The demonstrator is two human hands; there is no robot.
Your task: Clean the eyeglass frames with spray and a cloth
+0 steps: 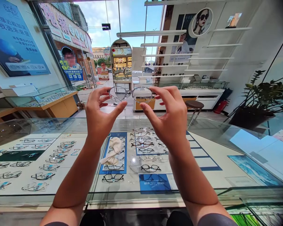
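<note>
A pair of thin-rimmed round eyeglasses (pixel 129 94) is held up level in front of me, above the far edge of the glass counter. My left hand (pixel 101 110) grips its left end between the fingers, with the thumb just below the lens. At the right end, my right hand (pixel 168 113) holds the frame the same way, thumb under the right lens. Below, a crumpled beige cloth (pixel 114 150) lies on the counter over a blue-bordered tray (pixel 124 157) with glasses.
The glass counter (pixel 85 197) spans the view, with rows of eyeglasses (pixel 44 175) inside. Behind it stand an arched mirror (pixel 121 62), a round stool (pixel 194 105), display shelves (pixel 169 55) and a potted plant (pixel 252 110) at right. Another display case (pixel 54 110) is at left.
</note>
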